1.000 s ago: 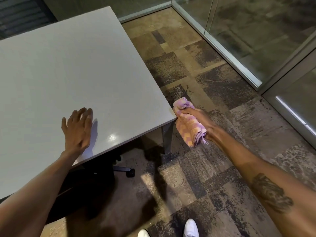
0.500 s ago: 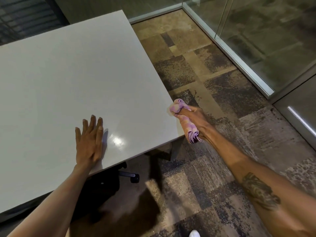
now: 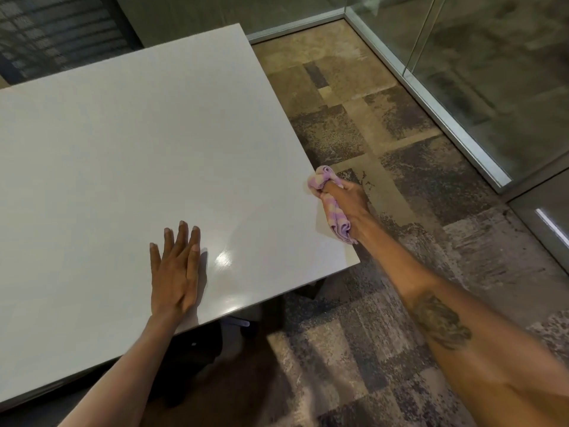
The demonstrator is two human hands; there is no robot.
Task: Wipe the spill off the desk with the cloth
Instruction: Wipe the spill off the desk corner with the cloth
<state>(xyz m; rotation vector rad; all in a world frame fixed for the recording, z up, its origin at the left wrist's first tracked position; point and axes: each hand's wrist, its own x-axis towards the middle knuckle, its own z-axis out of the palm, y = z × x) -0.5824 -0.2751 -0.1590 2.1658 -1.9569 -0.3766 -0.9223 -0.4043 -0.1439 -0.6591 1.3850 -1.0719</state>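
The desk point(image 3: 129, 143) is a pale grey square top that fills the left and middle of the head view. My left hand point(image 3: 176, 271) lies flat on it near the front edge, fingers spread, holding nothing. My right hand point(image 3: 349, 201) is closed around a bunched pink and purple cloth point(image 3: 334, 215) at the desk's right edge, near the front right corner. The cloth touches the edge of the top. A faint wet-looking sheen point(image 3: 224, 258) shows on the surface just right of my left hand; no distinct spill stands out.
Patchy brown and grey carpet point(image 3: 385, 143) covers the floor to the right. A glass wall with a metal floor rail point(image 3: 446, 118) runs along the far right. A dark chair base point(image 3: 197, 349) sits under the desk's front edge.
My right hand has brought the cloth from beside the desk corner up onto the right edge of the top. The view has shifted, so the desk sits further right and lower.
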